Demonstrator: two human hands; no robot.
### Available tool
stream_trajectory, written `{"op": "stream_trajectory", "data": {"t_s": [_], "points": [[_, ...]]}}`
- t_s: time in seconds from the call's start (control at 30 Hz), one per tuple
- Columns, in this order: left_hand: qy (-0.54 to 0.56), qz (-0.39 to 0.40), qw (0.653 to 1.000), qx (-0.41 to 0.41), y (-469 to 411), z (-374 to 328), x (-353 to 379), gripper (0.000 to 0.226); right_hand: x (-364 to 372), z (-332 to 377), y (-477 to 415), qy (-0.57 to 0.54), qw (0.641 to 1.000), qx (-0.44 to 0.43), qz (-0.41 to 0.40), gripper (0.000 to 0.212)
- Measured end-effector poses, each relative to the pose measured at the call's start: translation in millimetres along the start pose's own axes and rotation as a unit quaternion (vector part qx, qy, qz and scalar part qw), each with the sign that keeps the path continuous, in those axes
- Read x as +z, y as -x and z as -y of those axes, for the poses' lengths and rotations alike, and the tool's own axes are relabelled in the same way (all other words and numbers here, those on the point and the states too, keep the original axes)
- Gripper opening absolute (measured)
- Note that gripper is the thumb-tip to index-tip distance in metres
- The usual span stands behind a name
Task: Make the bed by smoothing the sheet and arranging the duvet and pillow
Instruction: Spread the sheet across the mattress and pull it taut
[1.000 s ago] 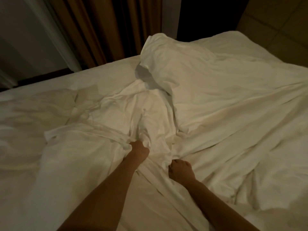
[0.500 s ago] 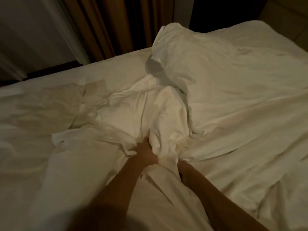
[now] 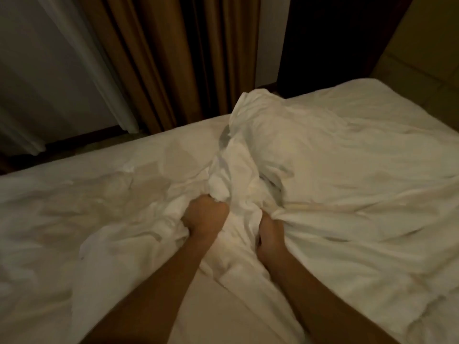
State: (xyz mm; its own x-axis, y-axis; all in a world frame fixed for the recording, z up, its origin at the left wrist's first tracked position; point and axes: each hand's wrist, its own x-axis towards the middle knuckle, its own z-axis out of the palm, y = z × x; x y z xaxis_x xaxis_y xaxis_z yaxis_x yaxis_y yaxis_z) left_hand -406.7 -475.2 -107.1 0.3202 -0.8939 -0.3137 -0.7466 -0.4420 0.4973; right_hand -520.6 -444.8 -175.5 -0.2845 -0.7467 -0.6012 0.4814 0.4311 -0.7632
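A white duvet (image 3: 342, 175) lies crumpled over the right half of the bed, with a bunched fold rising in the middle. My left hand (image 3: 205, 218) grips that bunched white fabric in a fist. Just to its right, my right hand (image 3: 269, 234) grips a gathered edge of the duvet, its fingers buried in the cloth. The wrinkled white sheet (image 3: 74, 202) covers the mattress on the left. No separate pillow can be told apart from the bedding.
Brown curtains (image 3: 169, 70) hang behind the bed's far edge, with a pale sheer curtain (image 3: 82, 58) to their left. A dark gap and tiled floor (image 3: 427, 53) show at the upper right. The room is dim.
Both hands have pulled the gathered fabric up and toward me, bunching it higher. The right hand went from resting on the cloth to gripping it. The view has tilted up toward the curtains.
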Motion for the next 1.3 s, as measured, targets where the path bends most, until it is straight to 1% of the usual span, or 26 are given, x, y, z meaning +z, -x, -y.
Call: {"op": "stream_trajectory", "data": {"t_s": [0.07,0.13,0.2,0.23,0.27,0.33,0.37,0.43,0.47,0.5,0.53,0.6,0.67,0.7,0.73,0.8,0.87,0.93,0.97,1.0,1.03,1.1,1.17,1.23,1.27,1.3], "points": [[0.017,-0.062,0.996,0.059,-16,-42,-19,0.025,18,39,-24,-0.055,0.998,-0.043,-0.011,0.03],[0.058,-0.086,0.988,0.113,-26,-78,-34,0.022,28,75,-35,-0.075,0.996,-0.052,-0.002,0.033],[0.08,-0.095,0.981,0.146,-37,-99,-36,0.014,31,101,-43,-0.134,0.989,-0.05,0.03,0.046],[0.078,-0.093,0.98,0.155,-44,-102,-32,0.013,31,109,-47,-0.121,0.991,-0.045,0.026,0.048],[0.065,-0.083,0.983,0.151,-49,-101,-26,0.013,30,111,-51,-0.075,0.996,-0.037,0.016,0.046],[0.032,-0.031,0.991,0.129,-58,-87,-9,0.017,24,105,-49,0.075,0.997,-0.014,-0.015,0.046],[0.031,0.008,0.993,0.117,-61,-78,-1,0.025,21,99,-48,0.121,0.993,-0.005,-0.002,0.046],[0.033,0.068,0.992,0.103,-64,-62,13,0.059,20,92,-43,0.148,0.988,0.011,0.048,0.046],[0.03,0.079,0.991,0.102,-69,-54,20,0.075,20,90,-41,0.138,0.988,0.018,0.059,0.046],[0.024,0.084,0.991,0.101,-74,-49,28,0.085,19,88,-42,0.107,0.992,0.037,0.059,0.047],[0.016,0.086,0.991,0.099,-74,-48,29,0.089,19,88,-40,0.062,0.995,0.058,0.056,0.047],[-0.004,0.091,0.991,0.099,-64,-53,22,0.089,12,83,-36,0.027,0.994,0.077,0.067,0.045],[-0.028,0.092,0.99,0.099,-56,-54,15,0.086,5,78,-29,0.068,0.992,0.067,0.078,0.034],[-0.039,0.089,0.99,0.101,-52,-53,13,0.086,0,77,-24,0.088,0.992,0.061,0.068,0.031],[-0.049,0.084,0.99,0.103,-48,-51,12,0.086,-4,76,-19,0.111,0.99,0.061,0.066,0.032],[-0.058,0.064,0.99,0.113,-38,-47,9,0.083,-12,73,-8,0.136,0.985,0.051,0.097,0.031],[-0.058,0.035,0.99,0.122,-27,-41,7,0.073,-17,72,9,0.148,0.979,0.038,0.137,0.038],[-0.061,0.006,0.991,0.12,-12,-33,1,0.06,-22,64,24,0.221,0.962,0.006,0.164,0.056],[-0.074,-0.005,0.991,0.112,-4,-29,-4,0.052,-26,59,31,0.278,0.944,-0.005,0.175,0.072],[-0.103,-0.011,0.99,0.101,4,-23,-8,0.043,-28,54,39,0.325,0.927,-0.012,0.184,0.085],[-0.133,-0.016,0.987,0.093,11,-14,-11,0.035,-29,49,47,0.354,0.915,-0.013,0.194,0.091],[-0.2,0.004,0.977,0.078,30,5,-20,0.031,-29,39,67,0.391,0.895,-0.032,0.212,0.084],[-0.281,-0.007,0.954,0.102,47,33,-28,0.027,-25,26,86,0.451,0.862,-0.079,0.215,0.077],[-0.349,-0.03,0.93,0.115,66,63,-42,0.02,-21,7,101,0.537,0.812,-0.141,0.18,0.079],[-0.366,-0.021,0.924,0.11,76,75,-46,0.023,-20,-4,112,0.56,0.796,-0.167,0.156,0.077],[-0.385,-0.039,0.914,0.123,82,91,-44,0.029,-20,-16,125,0.571,0.787,-0.197,0.128,0.073]]}}
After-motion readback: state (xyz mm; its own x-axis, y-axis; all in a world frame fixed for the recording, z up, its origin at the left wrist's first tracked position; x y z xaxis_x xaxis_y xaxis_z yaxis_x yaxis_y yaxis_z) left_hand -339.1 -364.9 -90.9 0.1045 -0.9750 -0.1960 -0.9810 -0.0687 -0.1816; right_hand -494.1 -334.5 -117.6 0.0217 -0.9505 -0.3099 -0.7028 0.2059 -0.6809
